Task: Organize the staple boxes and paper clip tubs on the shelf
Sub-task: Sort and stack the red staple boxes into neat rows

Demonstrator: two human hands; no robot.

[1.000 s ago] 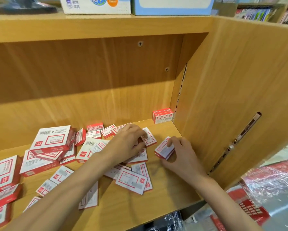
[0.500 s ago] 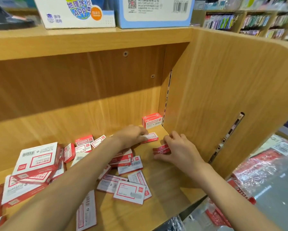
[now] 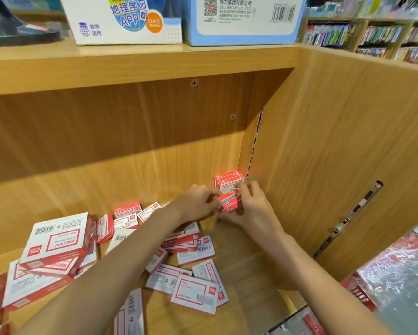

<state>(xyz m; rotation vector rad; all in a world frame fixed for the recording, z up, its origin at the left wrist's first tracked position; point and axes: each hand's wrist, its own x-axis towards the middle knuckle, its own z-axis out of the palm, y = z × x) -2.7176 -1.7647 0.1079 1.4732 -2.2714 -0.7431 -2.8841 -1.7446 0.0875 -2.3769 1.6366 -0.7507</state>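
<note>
Stacking small staple boxes in the shelf's back right corner.

Both the left hand (image 3: 198,201) and right hand (image 3: 253,209) pinch a pair of red boxes (image 3: 230,203) with curled fingers, just before the corner stack (image 3: 228,181). Next, I judge: seat them flush beside it. Loose boxes (image 3: 193,290) litter the shelf (image 3: 239,252) behind the wrists; no tubs visible.

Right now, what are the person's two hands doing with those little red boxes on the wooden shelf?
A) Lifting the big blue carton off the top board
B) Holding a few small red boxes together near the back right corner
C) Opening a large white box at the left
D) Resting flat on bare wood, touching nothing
B: the left hand and right hand grip small red boxes between them, just in front of the stacked boxes in the corner.
</note>
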